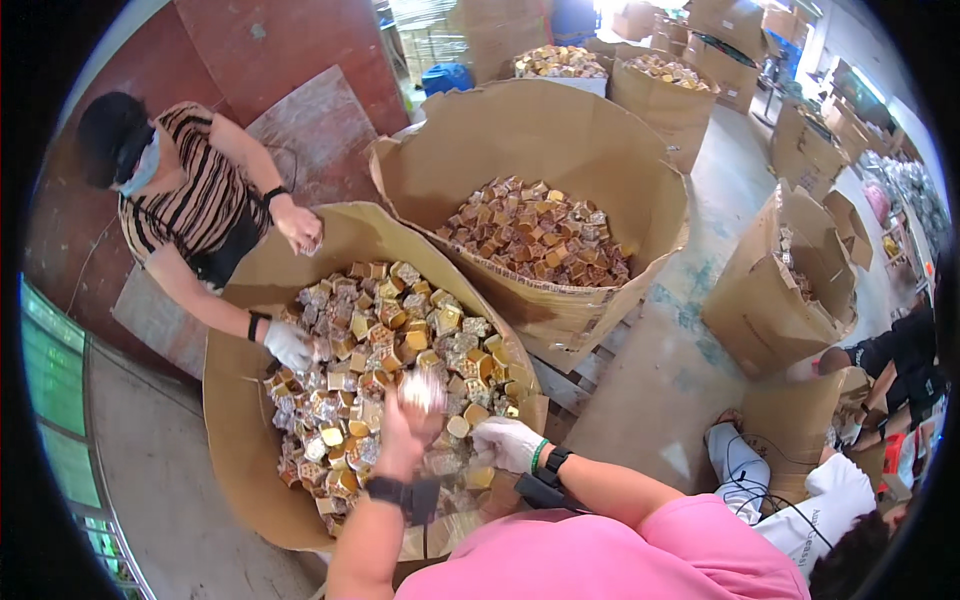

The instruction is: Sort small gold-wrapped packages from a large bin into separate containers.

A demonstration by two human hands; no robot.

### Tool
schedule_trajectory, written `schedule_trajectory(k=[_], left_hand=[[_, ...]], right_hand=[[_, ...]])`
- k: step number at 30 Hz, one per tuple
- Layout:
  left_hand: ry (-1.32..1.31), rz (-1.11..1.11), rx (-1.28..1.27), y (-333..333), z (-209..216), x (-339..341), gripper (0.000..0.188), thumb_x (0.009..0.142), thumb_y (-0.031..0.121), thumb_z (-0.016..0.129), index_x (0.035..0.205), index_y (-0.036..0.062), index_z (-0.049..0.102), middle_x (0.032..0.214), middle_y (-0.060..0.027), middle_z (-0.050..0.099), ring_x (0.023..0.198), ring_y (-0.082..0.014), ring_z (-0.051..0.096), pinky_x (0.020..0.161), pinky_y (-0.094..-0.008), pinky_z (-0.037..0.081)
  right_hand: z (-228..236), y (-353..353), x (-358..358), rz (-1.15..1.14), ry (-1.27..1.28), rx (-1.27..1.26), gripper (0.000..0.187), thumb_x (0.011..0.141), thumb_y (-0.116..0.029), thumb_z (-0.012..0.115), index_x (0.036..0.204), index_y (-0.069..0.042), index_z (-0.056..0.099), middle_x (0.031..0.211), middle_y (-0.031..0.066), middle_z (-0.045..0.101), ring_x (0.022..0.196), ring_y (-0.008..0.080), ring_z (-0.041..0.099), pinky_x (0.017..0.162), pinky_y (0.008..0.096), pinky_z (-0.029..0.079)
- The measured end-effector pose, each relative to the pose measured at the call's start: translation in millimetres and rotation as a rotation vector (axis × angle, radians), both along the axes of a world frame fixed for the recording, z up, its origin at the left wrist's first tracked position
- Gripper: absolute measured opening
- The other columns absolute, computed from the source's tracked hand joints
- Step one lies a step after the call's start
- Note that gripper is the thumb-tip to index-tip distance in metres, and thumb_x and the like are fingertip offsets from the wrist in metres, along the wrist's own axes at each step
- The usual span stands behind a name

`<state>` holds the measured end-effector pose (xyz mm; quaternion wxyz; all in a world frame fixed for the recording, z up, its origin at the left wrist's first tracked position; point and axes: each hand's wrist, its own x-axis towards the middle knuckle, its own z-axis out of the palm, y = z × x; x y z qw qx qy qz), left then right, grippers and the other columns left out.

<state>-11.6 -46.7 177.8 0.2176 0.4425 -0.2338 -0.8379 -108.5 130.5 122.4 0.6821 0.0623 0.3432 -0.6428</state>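
A large cardboard bin (235,470) in front of me holds a heap of small blocky pieces (385,340), gold, brown and silvery, some seemingly in clear wrap. My bare left hand (405,435) is raised over the near part of the heap. Its fingers are closed on a shiny silvery piece (424,390), smeared by motion. To its right, my right hand (508,443) in a white glove is low over the pieces near the bin's right wall. Its fingers are bent together, and what they hold, if anything, is hidden. Both my wrists carry black bands.
Across the bin a co-worker (200,190) in a striped top reaches in with one gloved hand (289,345); the other hand (298,228) is raised. A second bin (540,130) of pieces stands beyond. Another carton (775,290) and people at right flank the floor.
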Motion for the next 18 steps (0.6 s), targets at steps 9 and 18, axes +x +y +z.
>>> schedule_trajectory(k=[9,18], left_hand=[[-0.090,-0.494,-0.482,4.6,39.5,-71.0,0.040,0.096,0.039,0.048,0.126,0.0121,0.051,0.113,-0.0056,0.062,0.100,-0.0220,0.060,0.082,-0.0381,0.049],[-0.866,-0.906,-0.414,26.7,-154.2,96.3,0.024,0.087,0.027,0.058,0.101,0.0091,0.066,0.077,-0.0017,0.062,0.058,-0.0152,0.057,0.048,-0.0287,0.042]], right_hand=[[-8.5,2.5,-7.6,0.034,-0.064,0.007,0.017,0.090,-0.023,0.062,0.084,-0.007,0.060,0.079,0.0052,0.060,0.071,0.0208,0.061,0.074,0.0411,0.054],[-3.6,-1.0,-29.1,-0.035,0.655,-0.249,0.008,0.084,-0.013,0.060,0.080,-0.006,0.059,0.078,0.0076,0.060,0.066,0.0205,0.057,0.072,0.0393,0.051]])
